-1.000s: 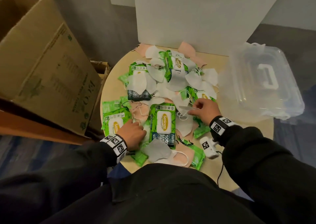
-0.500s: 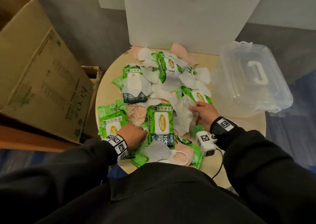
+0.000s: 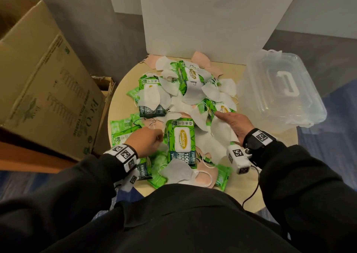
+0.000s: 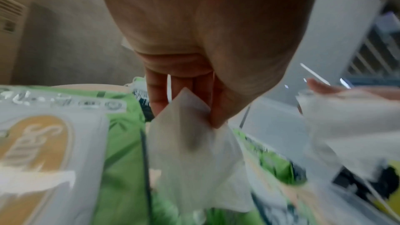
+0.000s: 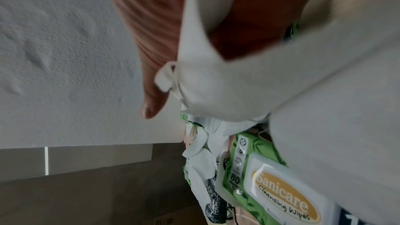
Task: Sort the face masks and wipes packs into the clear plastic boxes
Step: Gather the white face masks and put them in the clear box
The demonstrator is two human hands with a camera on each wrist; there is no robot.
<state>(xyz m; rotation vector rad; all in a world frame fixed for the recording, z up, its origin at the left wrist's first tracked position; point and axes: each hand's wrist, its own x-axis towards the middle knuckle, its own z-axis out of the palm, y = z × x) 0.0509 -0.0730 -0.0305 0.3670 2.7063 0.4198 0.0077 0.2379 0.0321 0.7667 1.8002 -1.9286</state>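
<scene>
Green wipes packs and white and pink face masks lie heaped on a round table [image 3: 249, 191]. The biggest green wipes pack [image 3: 181, 138] lies flat at the front centre. My left hand [image 3: 149, 141] hovers just left of it, fingers curled, and pinches the corner of a white mask [image 4: 190, 134]. My right hand [image 3: 229, 124], right of that pack, holds another white mask [image 3: 220, 135] that drapes over its palm [image 5: 259, 83]. A clear plastic box [image 3: 286, 90] with its lid on stands at the table's right edge.
A large cardboard box [image 3: 48, 90] leans beside the table on the left. A white foam board [image 3: 202, 21] stands upright along the far edge. A black cable [image 3: 255, 189] runs from my right wrist across the table's front right.
My left hand has moved from the front-left pack up to the central pack's left side and taken a white mask. My right hand has lifted its white mask and turned palm inward.
</scene>
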